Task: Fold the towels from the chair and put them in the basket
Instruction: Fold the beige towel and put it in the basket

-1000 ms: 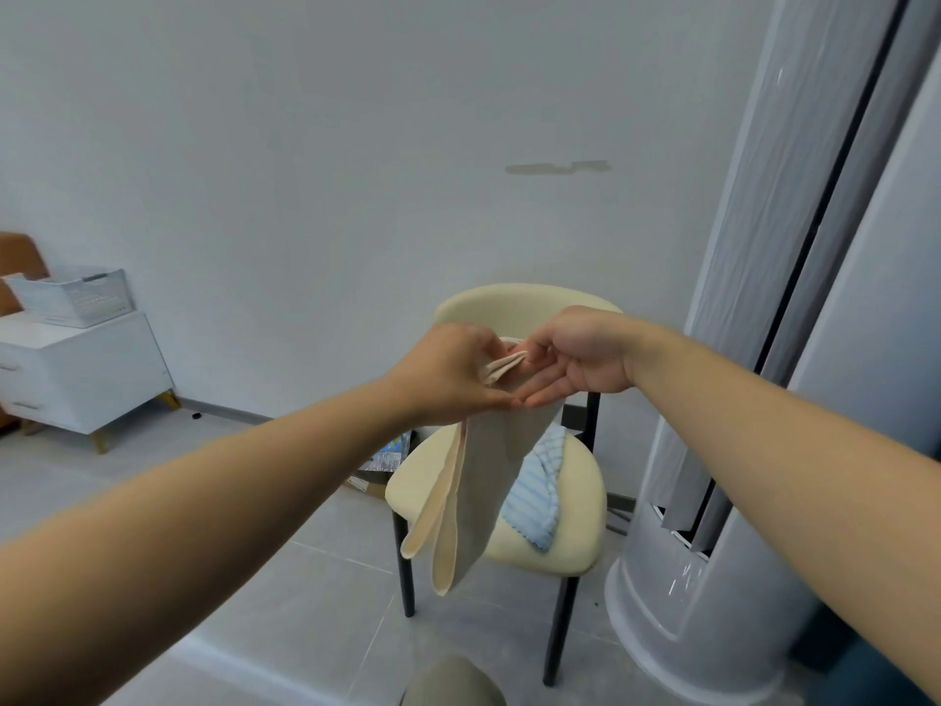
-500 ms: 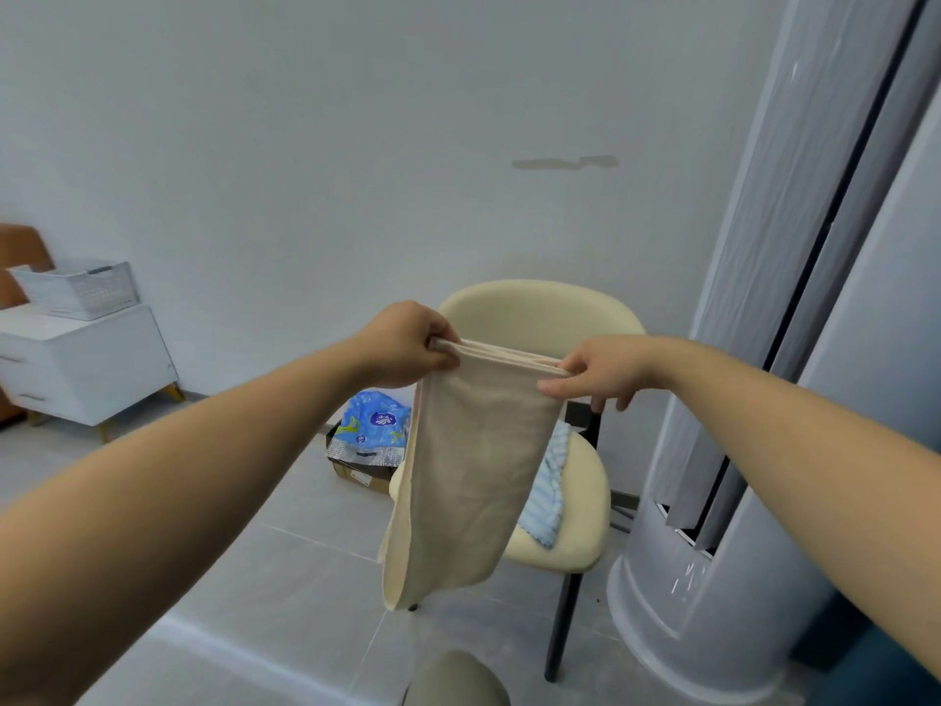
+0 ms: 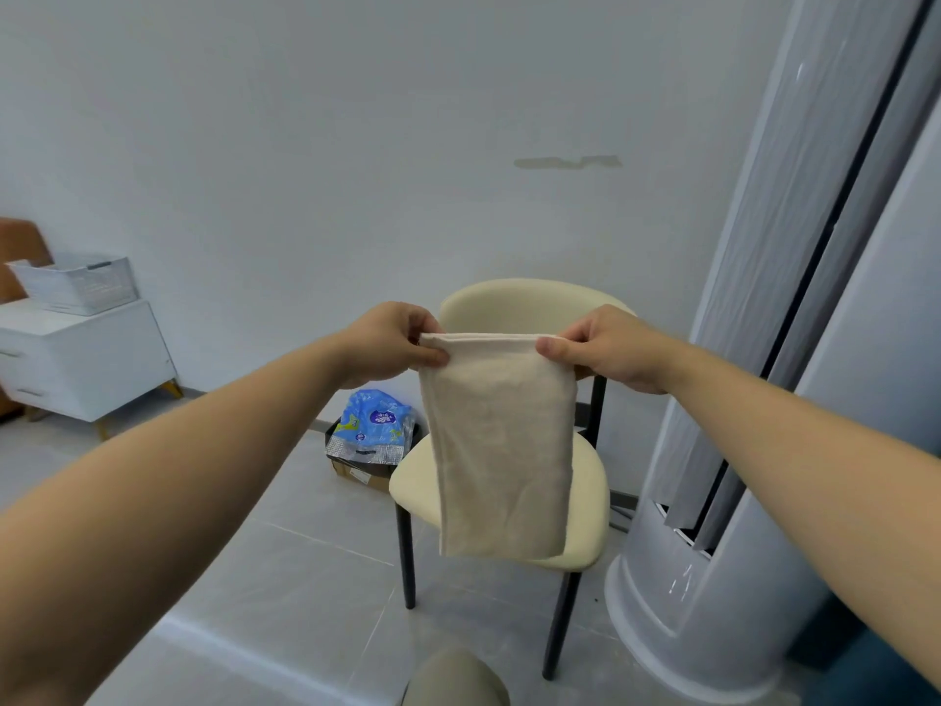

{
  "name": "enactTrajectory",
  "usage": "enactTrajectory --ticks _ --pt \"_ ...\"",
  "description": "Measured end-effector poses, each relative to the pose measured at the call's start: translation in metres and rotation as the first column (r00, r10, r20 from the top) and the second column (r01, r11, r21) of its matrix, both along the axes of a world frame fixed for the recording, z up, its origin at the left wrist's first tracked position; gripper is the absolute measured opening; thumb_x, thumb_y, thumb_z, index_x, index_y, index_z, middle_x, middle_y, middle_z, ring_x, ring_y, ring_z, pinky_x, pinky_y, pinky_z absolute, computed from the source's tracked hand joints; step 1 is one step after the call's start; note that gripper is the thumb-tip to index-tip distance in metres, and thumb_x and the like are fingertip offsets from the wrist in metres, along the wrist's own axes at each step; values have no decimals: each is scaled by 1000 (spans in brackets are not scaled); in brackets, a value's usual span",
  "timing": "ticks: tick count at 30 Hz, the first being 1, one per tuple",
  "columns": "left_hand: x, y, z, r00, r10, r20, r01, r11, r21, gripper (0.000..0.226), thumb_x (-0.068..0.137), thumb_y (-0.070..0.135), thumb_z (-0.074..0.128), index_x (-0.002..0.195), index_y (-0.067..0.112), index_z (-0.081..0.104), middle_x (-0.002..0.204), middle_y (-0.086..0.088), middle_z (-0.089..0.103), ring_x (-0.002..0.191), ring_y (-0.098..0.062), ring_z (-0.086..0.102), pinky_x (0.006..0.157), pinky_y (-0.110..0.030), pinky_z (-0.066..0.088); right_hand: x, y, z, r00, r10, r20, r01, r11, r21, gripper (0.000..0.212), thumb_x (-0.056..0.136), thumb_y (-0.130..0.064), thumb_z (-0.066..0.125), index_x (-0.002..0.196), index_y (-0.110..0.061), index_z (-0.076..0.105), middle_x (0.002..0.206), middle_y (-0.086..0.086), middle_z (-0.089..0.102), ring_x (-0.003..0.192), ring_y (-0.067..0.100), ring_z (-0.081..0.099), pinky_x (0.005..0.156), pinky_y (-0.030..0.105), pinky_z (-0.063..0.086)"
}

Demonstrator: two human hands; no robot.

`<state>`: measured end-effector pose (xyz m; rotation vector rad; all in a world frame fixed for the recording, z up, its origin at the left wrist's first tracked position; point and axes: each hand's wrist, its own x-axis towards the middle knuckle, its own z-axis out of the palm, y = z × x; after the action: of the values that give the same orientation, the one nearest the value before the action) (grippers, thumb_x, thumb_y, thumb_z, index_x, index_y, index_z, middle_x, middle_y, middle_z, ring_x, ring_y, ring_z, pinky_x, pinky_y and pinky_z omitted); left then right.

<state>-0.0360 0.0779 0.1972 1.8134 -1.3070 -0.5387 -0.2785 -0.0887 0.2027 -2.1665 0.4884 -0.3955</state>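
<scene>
The grey tiled floor carries a cream chair, a cardboard box beside it and a white cabinet. A white basket stands on the cabinet.

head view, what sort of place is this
Probably a room in a home: a cream chair, a white nightstand with a basket on it, and a tall floor air conditioner by the wall.

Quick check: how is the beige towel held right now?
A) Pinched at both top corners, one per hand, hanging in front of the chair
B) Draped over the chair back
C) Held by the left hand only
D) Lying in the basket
A: the left hand and right hand each pinch a top corner of the beige towel, which hangs flat in front of the chair.
</scene>
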Motion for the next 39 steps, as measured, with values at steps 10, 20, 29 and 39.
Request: enactTrajectory --ticks 10,20,29,39 --pt "-27 -8 -10 812 87 -576 -230 957 -179 49 79 -9 76 105 15 42 94 -10 62 85 -24 66 68 -34 56 -4 -7 14 979 -44 -198 49 999 16 43 86 -37 78 122 -26 57 95 9 73 81 18 73 71 33 59" --pt "-55 -17 -16 931 55 -361 -173 938 -302 63 56 7 91 88 18 38 88 -11 64 76 -23 61 86 -53 57 38 38 19 996 -89 -9 79 923 -376 25 92 -51 63 99 -30 72 89 -8 73 87 12 66 80 31 52" --pt "-44 -16 -24 907 72 -416 -224 917 -329 65 50 17 90 86 20 36 82 -4 62 75 -22 59 86 -51 56 53 46 10 995 -101 -2 92 914 -395 35 96 -50 59 89 -17 71 71 -5 58 63 8 50 58 25 39" --pt "-48 -19 -63 991 20 -133 -38 990 -139 59 62 34 92 109 21 59 104 1 72 97 -16 69 86 -48 58 45 29 27 990 -139 0 119 843 -525 26 105 -40 44 118 -18 48 100 -1 60 92 20 53 77 32 35"
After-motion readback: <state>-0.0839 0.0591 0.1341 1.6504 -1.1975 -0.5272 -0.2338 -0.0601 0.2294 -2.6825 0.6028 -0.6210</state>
